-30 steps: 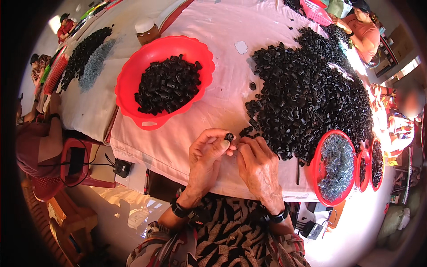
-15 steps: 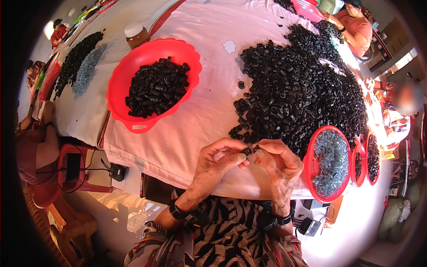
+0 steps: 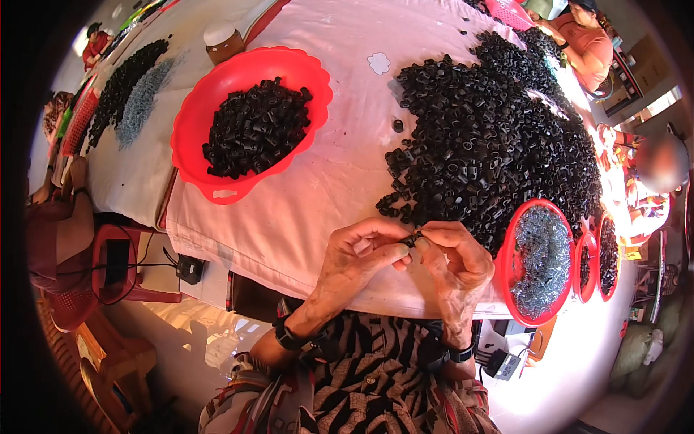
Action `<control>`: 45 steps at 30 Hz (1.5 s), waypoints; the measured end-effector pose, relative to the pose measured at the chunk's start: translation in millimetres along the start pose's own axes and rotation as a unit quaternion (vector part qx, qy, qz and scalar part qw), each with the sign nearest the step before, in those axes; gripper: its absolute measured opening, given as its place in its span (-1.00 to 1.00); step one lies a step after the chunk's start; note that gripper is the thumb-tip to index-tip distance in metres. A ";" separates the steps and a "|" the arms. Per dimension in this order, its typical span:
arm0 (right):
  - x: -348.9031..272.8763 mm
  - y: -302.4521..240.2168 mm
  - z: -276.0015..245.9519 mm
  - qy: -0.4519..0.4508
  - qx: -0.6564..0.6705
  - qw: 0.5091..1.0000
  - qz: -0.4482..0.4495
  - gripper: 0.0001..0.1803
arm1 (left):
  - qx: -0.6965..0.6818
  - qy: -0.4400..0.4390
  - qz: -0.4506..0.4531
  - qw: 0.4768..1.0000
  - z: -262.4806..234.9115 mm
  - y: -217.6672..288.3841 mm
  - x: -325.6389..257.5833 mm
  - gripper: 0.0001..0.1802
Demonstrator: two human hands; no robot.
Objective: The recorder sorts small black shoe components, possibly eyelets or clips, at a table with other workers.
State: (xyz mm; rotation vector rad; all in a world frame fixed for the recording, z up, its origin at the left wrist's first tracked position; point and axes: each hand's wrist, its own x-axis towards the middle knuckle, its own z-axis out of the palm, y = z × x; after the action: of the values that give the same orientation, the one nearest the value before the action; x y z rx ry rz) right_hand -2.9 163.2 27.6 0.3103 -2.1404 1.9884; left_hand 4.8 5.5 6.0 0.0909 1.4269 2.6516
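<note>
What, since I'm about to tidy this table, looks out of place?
One black piece lies alone, just left of the big black pile, so it looks strayed. A white, cloud-shaped patch also stands out against the pink cloth.

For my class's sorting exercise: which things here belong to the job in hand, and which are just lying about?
Belongs, apparently:
small dark piece between left hand and right hand
heap of black pieces
red scalloped bowl

Apparently lying about:
white-lidded jar
cabled black box
</note>
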 end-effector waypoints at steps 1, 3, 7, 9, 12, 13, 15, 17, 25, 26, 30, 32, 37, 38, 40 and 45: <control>0.3 -0.1 0.3 -0.002 0.000 1.000 0.001 -0.82 | 0.000 0.001 -0.004 1.000 -0.4 0.4 -0.7 -0.86; 0.9 -1.0 0.2 -0.002 -0.038 0.999 -0.019 -0.84 | -0.001 0.003 -0.008 1.000 -2.5 0.4 -1.3 -0.86; 2.2 -4.1 -2.4 -0.019 -0.100 0.992 -0.068 -0.84 | -0.002 -0.020 -0.010 1.000 -7.4 -7.5 -2.0 -0.85; 3.8 -6.2 -2.6 -0.031 -0.125 0.990 -0.062 -0.83 | 0.006 -0.026 0.002 1.000 -6.3 -9.7 -2.4 -0.85; 4.1 -8.4 0.3 -0.027 -0.120 0.992 -0.030 -0.85 | 0.017 -0.009 -0.002 1.000 -3.2 -7.5 -1.3 -0.86; 3.5 -5.9 2.1 -0.026 -0.120 0.992 -0.033 -0.85 | 0.015 -0.001 -0.001 1.000 -1.7 -6.0 -1.0 -0.86; 0.1 0.8 5.6 0.001 -0.021 1.000 0.006 -0.86 | 0.014 0.004 0.001 1.000 -0.5 -5.2 -0.6 -0.86; -2.8 -1.6 6.5 0.008 0.007 0.999 0.032 -0.86 | 0.007 0.007 -0.003 1.000 -1.3 -5.8 -1.0 -0.86; 2.4 -4.1 4.0 -0.035 -0.188 0.973 -0.130 -0.74 | 0.013 0.021 0.006 1.000 -3.9 -5.2 1.2 -0.88; 3.5 -7.2 4.7 -0.057 -0.179 0.974 -0.127 -0.68 | 0.030 0.034 0.022 0.999 -4.6 -5.9 1.5 -0.89; 1.1 -3.9 6.8 -0.067 -0.196 0.968 -0.139 -0.53 | -0.018 0.015 -0.001 1.000 -0.5 -1.9 2.1 -0.88; -0.9 1.4 10.4 -0.049 -0.227 0.960 -0.159 -0.55 | -0.018 0.030 -0.021 0.999 0.7 -1.4 1.2 -0.88; -0.7 8.4 12.0 -0.019 -0.282 0.935 -0.213 -0.56 | -0.013 0.039 -0.047 0.998 1.5 0.8 -1.0 -0.89; 1.1 10.5 10.6 -0.020 -0.293 0.923 -0.248 -0.58 | -0.025 0.040 -0.047 0.998 2.4 0.1 -0.8 -0.90; 1.8 13.4 11.0 -0.021 -0.303 0.911 -0.278 -0.59 | -0.003 0.041 -0.030 0.999 1.6 -4.2 -0.2 -0.91; 3.1 19.5 13.5 -0.039 -0.357 0.866 -0.349 -0.62 | 0.035 0.039 -0.009 0.999 -1.3 -3.9 0.2 -0.95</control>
State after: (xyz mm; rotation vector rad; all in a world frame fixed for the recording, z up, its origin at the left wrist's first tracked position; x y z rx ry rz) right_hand -11.6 151.1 8.9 0.8718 -2.1804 0.7441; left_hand 4.8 6.6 2.1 -0.0180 1.5372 2.6181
